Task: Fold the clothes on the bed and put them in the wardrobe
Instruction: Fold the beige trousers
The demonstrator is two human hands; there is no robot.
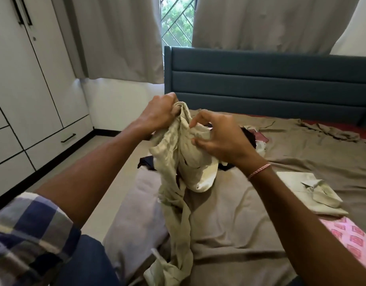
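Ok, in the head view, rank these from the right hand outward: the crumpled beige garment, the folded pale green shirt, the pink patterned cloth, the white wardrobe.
1. Crumpled beige garment: gripped in the right hand.
2. Folded pale green shirt: on the bed, to its right.
3. Pink patterned cloth: bed's near right edge.
4. White wardrobe: off the bed, far left.

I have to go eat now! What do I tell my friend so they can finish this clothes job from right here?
Left hand: grips the top of the pale garment, held up over the bed.
Right hand: pinches the same garment lower down.
Done: one shirt lies folded on the bed, to the right.
Left: fold this garment and the dark clothes behind it, then put everything in the wardrobe, whose doors are shut.
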